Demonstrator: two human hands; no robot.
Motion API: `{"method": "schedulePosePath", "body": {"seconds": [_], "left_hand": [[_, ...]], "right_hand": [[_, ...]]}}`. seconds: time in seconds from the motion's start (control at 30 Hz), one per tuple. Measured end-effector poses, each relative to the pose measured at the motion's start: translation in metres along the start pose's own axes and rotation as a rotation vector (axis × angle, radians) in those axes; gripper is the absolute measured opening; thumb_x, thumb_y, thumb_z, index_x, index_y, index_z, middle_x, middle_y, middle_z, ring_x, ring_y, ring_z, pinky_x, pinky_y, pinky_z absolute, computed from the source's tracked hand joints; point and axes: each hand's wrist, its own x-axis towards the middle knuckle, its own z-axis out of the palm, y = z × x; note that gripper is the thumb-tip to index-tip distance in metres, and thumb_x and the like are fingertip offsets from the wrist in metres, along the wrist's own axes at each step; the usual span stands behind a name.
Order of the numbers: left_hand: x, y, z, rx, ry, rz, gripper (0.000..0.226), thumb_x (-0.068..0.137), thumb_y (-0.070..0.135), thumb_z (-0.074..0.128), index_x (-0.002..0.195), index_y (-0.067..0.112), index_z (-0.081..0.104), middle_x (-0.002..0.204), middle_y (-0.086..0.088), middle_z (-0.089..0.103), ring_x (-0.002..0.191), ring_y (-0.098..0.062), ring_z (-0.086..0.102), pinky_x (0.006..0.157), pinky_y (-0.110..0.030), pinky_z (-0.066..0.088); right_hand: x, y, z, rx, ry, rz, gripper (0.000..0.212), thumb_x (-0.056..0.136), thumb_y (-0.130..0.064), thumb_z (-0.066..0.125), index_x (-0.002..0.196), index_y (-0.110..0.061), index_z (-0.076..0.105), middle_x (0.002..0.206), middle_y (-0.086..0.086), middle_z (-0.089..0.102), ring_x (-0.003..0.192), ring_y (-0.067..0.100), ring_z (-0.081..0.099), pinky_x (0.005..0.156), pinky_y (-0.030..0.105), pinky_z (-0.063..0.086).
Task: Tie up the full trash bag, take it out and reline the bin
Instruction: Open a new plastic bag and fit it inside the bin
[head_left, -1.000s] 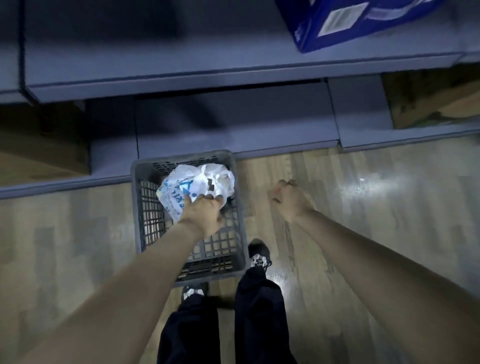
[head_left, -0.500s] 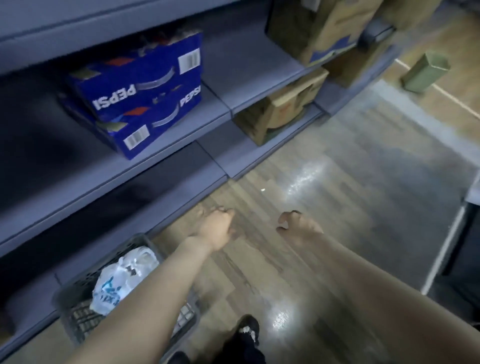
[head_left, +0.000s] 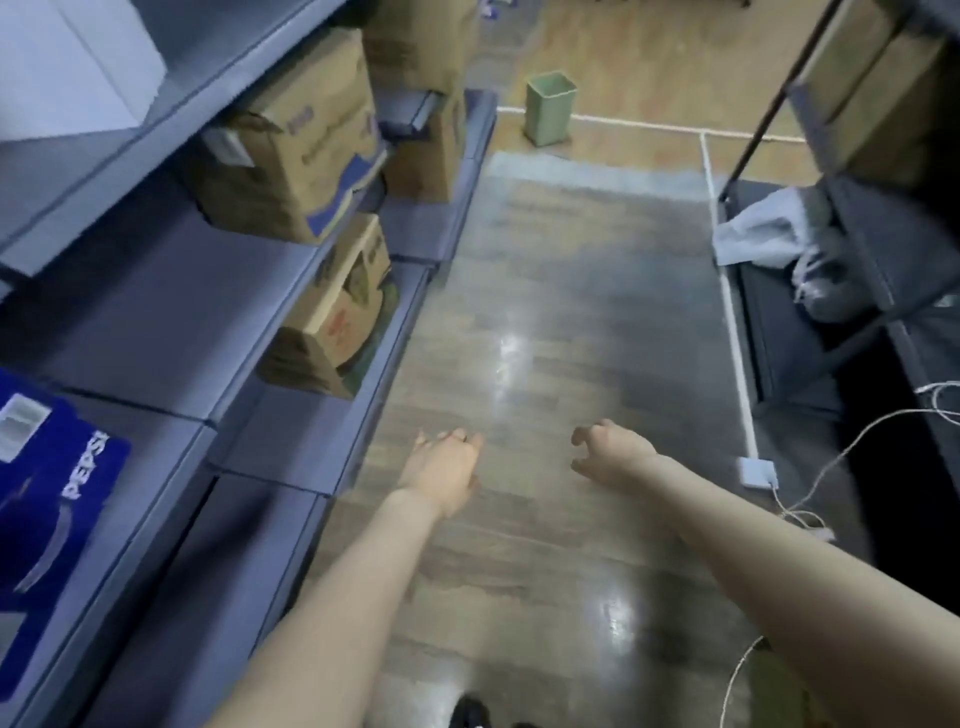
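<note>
A small green bin stands on the wooden floor far ahead, at the end of the aisle. Its top is open and I see no liner in it. My left hand is stretched out over the floor, fingers loosely apart, holding nothing. My right hand hangs beside it with curled fingers and is empty too. The white trash bag and the grey crate are out of view.
Grey shelves run along the left with cardboard boxes and a blue Pepsi pack. A dark rack with cloth stands on the right. A white adapter and cables lie on the floor at right.
My view has swung right, away from the crate with the white bag, down the aisle toward the green bin. My left hand let go of the bag and both hands are empty.
</note>
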Motion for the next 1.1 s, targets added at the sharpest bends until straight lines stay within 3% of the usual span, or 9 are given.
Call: {"method": "schedulePosePath", "body": {"seconds": [0.2,0.33,0.5,0.63,0.8,1.1], "left_hand": [[0.074,-0.009,-0.06,0.172,-0.004,0.128,0.046,0.093,0.028,0.05,0.136,0.013,0.038,0.135,-0.009,0.044,0.13,-0.026,0.04,0.111,-0.046,0.024],[0.131,-0.008,-0.108,0.231,0.017,0.191,0.045,0.093,0.027,0.05,0.134,0.012,0.038,0.134,-0.011,0.045,0.128,-0.027,0.042,0.11,-0.048,0.026],[0.218,0.054,-0.151,0.228,0.005,0.366,0.048,0.092,0.034,0.052,0.133,0.013,0.039,0.135,-0.011,0.046,0.128,-0.028,0.043,0.105,-0.044,0.033],[0.285,0.129,-0.182,0.186,0.011,0.535,0.052,0.092,0.038,0.052,0.135,0.013,0.037,0.134,-0.011,0.046,0.127,-0.028,0.044,0.111,-0.049,0.027],[0.356,0.174,-0.228,0.209,-0.015,0.574,0.055,0.092,0.042,0.052,0.137,0.016,0.035,0.135,-0.007,0.045,0.127,-0.026,0.044,0.111,-0.05,0.026],[0.496,0.203,-0.29,0.29,-0.034,0.561,0.052,0.091,0.044,0.052,0.134,0.019,0.037,0.139,-0.004,0.045,0.128,-0.024,0.045,0.111,-0.049,0.028]], "right_hand": [[0.023,0.037,-0.059,-0.02,0.093,0.136,0.043,0.091,-0.022,0.047,0.134,-0.017,0.044,0.135,0.013,0.039,0.12,0.032,0.051,0.096,0.036,0.043],[0.037,0.06,-0.105,0.008,0.169,0.2,0.042,0.092,-0.027,0.049,0.132,-0.017,0.043,0.132,0.012,0.039,0.116,0.032,0.053,0.091,0.037,0.045],[0.048,0.111,-0.15,0.118,0.221,0.276,0.046,0.091,-0.031,0.05,0.134,-0.02,0.041,0.134,0.01,0.04,0.116,0.033,0.052,0.093,0.039,0.045],[0.066,0.181,-0.18,0.237,0.253,0.387,0.048,0.09,-0.03,0.051,0.135,-0.018,0.041,0.135,0.011,0.041,0.117,0.033,0.052,0.095,0.037,0.044],[0.098,0.252,-0.223,0.425,0.294,0.466,0.048,0.09,-0.03,0.05,0.136,-0.017,0.041,0.135,0.011,0.042,0.117,0.03,0.052,0.096,0.036,0.044],[0.188,0.324,-0.292,0.544,0.296,0.524,0.048,0.091,-0.029,0.049,0.137,-0.019,0.039,0.139,0.009,0.041,0.121,0.03,0.05,0.096,0.035,0.042]]}}
